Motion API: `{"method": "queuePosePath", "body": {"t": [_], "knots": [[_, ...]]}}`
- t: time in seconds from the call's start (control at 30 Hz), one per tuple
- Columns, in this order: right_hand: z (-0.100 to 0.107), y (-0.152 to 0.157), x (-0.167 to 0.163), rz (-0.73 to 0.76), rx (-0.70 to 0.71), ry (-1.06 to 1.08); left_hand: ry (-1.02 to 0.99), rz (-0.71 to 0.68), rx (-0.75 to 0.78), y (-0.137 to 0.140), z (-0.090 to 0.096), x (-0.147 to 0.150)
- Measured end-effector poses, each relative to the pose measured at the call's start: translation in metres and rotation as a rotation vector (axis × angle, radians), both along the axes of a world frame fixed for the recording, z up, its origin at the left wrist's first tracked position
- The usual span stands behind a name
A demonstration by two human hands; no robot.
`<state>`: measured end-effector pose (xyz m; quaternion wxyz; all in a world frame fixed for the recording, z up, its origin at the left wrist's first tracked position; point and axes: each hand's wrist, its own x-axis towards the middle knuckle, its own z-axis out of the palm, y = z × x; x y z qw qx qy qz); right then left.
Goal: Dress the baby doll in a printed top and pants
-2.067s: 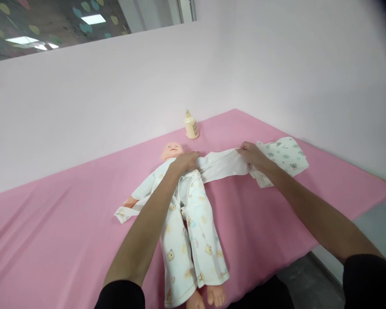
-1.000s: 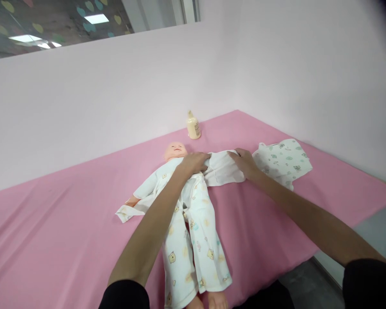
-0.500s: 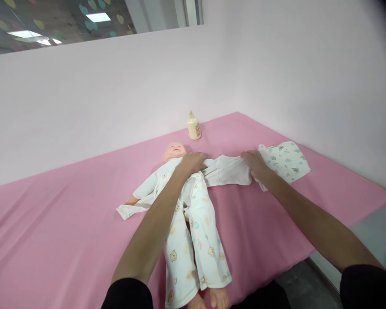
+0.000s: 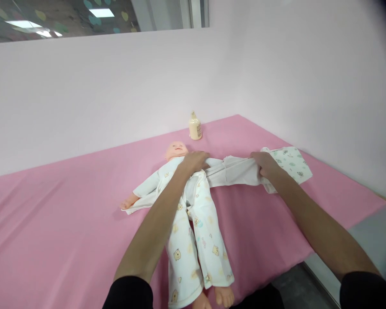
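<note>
A baby doll [image 4: 176, 148] lies on its back, dressed in a white top and white patterned trousers [image 4: 186, 253]. My left hand [image 4: 196, 163] is closed over the doll's shoulder and upper arm on the right side, its fingertips partly hidden. From there a white sleeve [image 4: 241, 171] stretches out to the right, pulled long and fairly flat. My right hand [image 4: 265, 165] grips the sleeve's far end in a closed fist. The doll's other arm rests angled out to the left, its bare hand [image 4: 129, 201] showing past the cuff. Both bare feet stick out below the trouser legs.
Pink cloth [image 4: 67, 223] covers the table. A cream pump bottle [image 4: 195, 128] stands behind the doll's head near the wall. Beyond my right hand lies a white patterned cloth [image 4: 294, 163]. White walls [image 4: 116, 90] border the back and right.
My right hand has moved a little to the right, drawing the sleeve longer. The doll's hand on the left now shows clear of the cloth. My left hand stays at the shoulder.
</note>
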<state>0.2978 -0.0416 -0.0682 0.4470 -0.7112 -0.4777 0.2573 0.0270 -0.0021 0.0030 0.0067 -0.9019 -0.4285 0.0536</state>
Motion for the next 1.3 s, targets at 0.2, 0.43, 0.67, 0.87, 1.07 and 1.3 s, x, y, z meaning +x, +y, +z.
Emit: {"method": "queuePosePath", "body": {"t": [0.2,0.43,0.67,0.87,1.07,1.3], "knots": [[-0.003,-0.008,-0.017,0.031,-0.14,0.046,0.013,-0.009,0.017,0.0,-0.003,0.002],[-0.004,-0.014,-0.04,0.335,-0.147,-0.001,0.045,-0.003,0.015,-0.004,-0.002,0.007],[-0.011,-0.014,-0.058,0.318,0.109,-0.12,0.055,-0.07,0.0,-0.002,-0.012,0.024],[-0.002,-0.019,-0.059,0.249,0.153,-0.205,0.015,-0.111,0.021,-0.002,-0.012,0.024],[0.003,-0.024,-0.048,0.228,0.102,-0.07,0.004,-0.135,0.04,-0.005,-0.009,0.019],[0.01,-0.042,-0.034,0.196,0.025,-0.133,-0.03,-0.133,0.021,-0.003,-0.008,0.014]]}}
